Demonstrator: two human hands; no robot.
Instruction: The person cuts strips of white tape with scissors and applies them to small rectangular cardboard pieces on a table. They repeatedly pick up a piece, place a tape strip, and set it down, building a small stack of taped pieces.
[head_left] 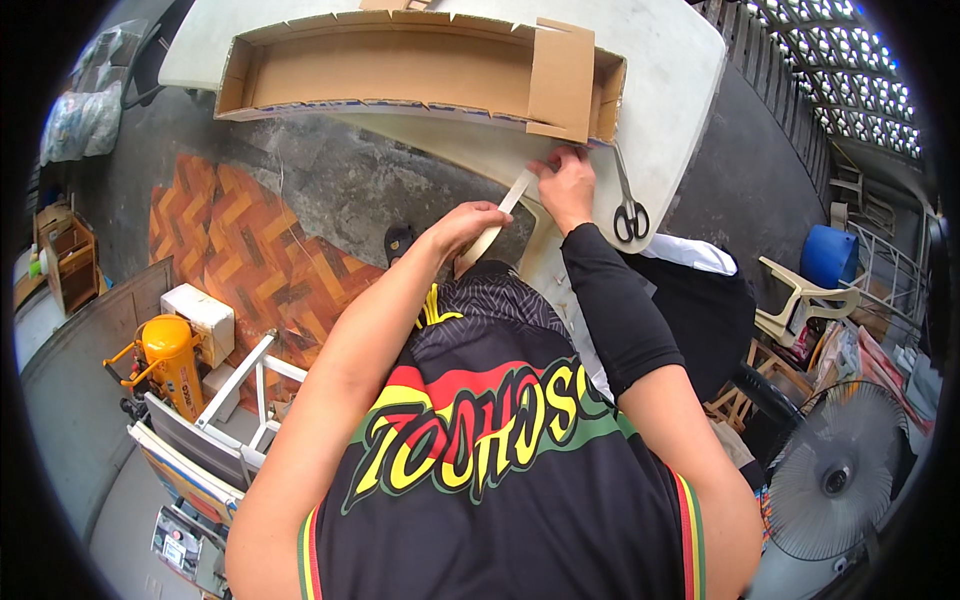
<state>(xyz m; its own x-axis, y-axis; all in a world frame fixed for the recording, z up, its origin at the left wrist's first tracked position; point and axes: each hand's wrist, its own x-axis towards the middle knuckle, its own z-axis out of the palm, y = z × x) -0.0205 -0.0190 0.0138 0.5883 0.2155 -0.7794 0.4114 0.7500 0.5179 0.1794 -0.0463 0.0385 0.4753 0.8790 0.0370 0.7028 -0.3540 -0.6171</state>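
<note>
Between my two hands a pale strip of masking tape (515, 192) is stretched. My left hand (468, 226) is closed on the tape roll, which hangs below its fingers, seen nearly edge-on. With pinched fingertips my right hand (566, 188) grips the strip's other end, close to the table edge. Beyond the hands lies a long, shallow open cardboard box (390, 70), and a separate cardboard piece (562, 80) is laid across its right end. Scissors with black handles (630, 222) rest on the table just right of my right hand, blades toward the box.
The white table (665, 80) carries the box and scissors. Toward the lower right a fan (835, 480) stands near a beige plastic chair (808, 295) and a blue drum (830, 257). At left are a yellow tank (170, 350) and a white metal frame (240, 385).
</note>
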